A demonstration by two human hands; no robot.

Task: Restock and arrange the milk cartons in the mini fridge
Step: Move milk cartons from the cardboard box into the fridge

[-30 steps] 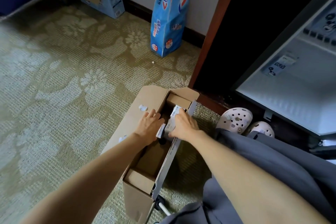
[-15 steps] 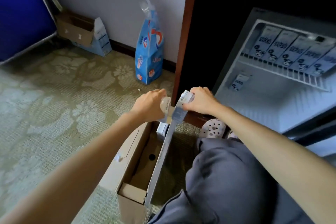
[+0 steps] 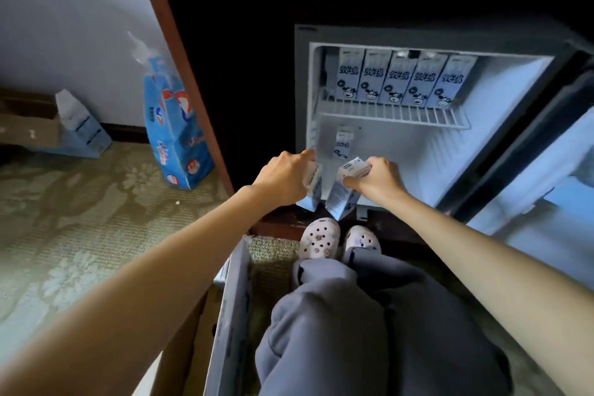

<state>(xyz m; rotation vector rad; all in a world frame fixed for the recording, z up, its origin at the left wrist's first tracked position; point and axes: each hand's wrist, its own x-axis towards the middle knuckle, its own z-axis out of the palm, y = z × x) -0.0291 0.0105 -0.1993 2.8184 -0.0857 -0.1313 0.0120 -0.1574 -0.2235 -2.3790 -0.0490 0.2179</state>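
Note:
The mini fridge (image 3: pixel 501 170) stands open in front of me. Several blue-and-white milk cartons (image 3: pixel 397 80) line its wire shelf (image 3: pixel 395 114), and one more carton (image 3: pixel 343 142) stands at the back of the lower compartment. My left hand (image 3: pixel 283 178) grips a milk carton (image 3: pixel 313 188) by its top at the fridge's lower front edge. Beside it, my right hand (image 3: pixel 377 178) grips a second carton (image 3: pixel 345 193), tilted. The two held cartons hang close together.
The open cardboard box (image 3: pixel 225 315) lies on the carpet at my left knee. A blue plastic pack (image 3: pixel 175 142) leans on the wall by a wooden frame (image 3: pixel 189 80). The fridge door (image 3: pixel 553 177) hangs open at right. My white clogs (image 3: pixel 321 236) sit below the fridge.
Both hands lifted a carton each out of the cardboard box and carried them up and right to the fridge opening. The view swung from the box to the fridge.

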